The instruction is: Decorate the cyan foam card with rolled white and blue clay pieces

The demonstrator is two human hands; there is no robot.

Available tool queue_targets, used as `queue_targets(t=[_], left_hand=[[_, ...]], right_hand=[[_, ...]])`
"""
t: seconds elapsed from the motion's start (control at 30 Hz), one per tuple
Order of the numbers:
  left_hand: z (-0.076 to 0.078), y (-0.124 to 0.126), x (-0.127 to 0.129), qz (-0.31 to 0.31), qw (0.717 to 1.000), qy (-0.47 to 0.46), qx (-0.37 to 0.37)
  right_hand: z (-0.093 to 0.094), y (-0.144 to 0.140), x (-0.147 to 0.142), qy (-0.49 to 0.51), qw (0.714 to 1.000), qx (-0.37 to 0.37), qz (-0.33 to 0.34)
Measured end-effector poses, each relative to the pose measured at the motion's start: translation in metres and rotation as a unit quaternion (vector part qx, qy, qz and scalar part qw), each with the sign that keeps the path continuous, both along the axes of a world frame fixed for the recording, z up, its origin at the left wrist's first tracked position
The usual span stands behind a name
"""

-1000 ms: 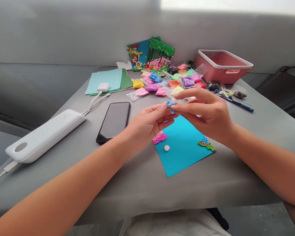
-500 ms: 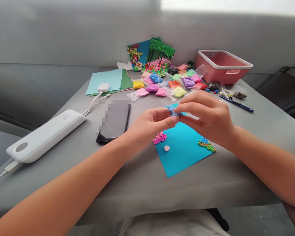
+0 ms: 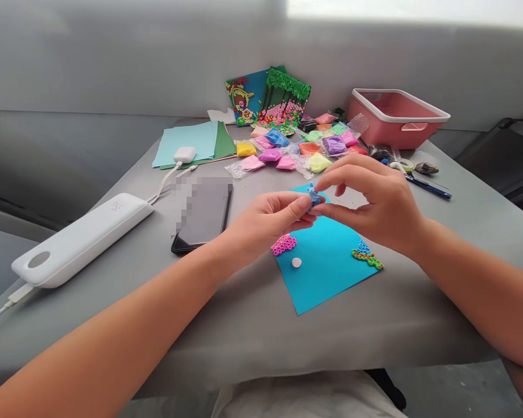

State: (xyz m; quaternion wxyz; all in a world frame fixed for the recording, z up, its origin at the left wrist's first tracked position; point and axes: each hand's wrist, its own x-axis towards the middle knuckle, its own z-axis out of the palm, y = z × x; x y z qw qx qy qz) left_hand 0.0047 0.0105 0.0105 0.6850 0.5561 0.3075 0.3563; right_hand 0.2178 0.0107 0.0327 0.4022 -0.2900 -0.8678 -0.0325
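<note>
Hands (image 3: 272,217) together, pinching blue lump (image 3: 314,198) | hiding part of turquoise sheet (image 3: 326,267) | phone (image 3: 207,212) at left, packets (image 3: 309,148) behind

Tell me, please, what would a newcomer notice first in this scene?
Probably the bright blue sheet, which lies on the grey table in front of the person. Over its far part, the left hand holds a small blue lump, with the right hand close beside it. Farther back, colourful packets are spread out, with a pink box to their right and two decorated pictures behind them.
</note>
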Motion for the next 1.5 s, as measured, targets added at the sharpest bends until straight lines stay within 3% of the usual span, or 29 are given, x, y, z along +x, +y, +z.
queue_targets(t=[0.2,0.4,0.6,0.9,1.07,1.27,1.5], left_hand=[[-0.003,0.002,-0.003,-0.010,1.000,0.014,-0.019],[-0.006,0.006,-0.002,-0.013,0.997,-0.031,-0.071],[-0.007,0.007,-0.002,-0.007,0.998,0.016,-0.063],[-0.006,0.007,-0.002,0.003,0.998,0.024,-0.054],[-0.001,0.004,0.002,0.045,0.995,-0.052,-0.075],[-0.001,0.003,0.003,0.007,0.987,-0.099,-0.124],[0.000,0.000,0.004,-0.006,0.993,-0.079,-0.085]], right_hand=[[-0.008,0.003,0.001,-0.056,0.994,0.085,0.036],[-0.015,0.003,-0.001,-0.076,0.988,0.137,0.009],[-0.014,0.001,-0.002,-0.095,0.987,0.131,-0.010],[-0.009,-0.003,-0.002,-0.041,0.995,0.086,-0.004],[-0.010,0.001,-0.001,-0.029,0.997,0.070,0.023],[-0.015,0.007,-0.003,-0.039,0.989,0.137,0.046],[-0.009,-0.004,-0.008,0.066,0.997,-0.009,0.046]])
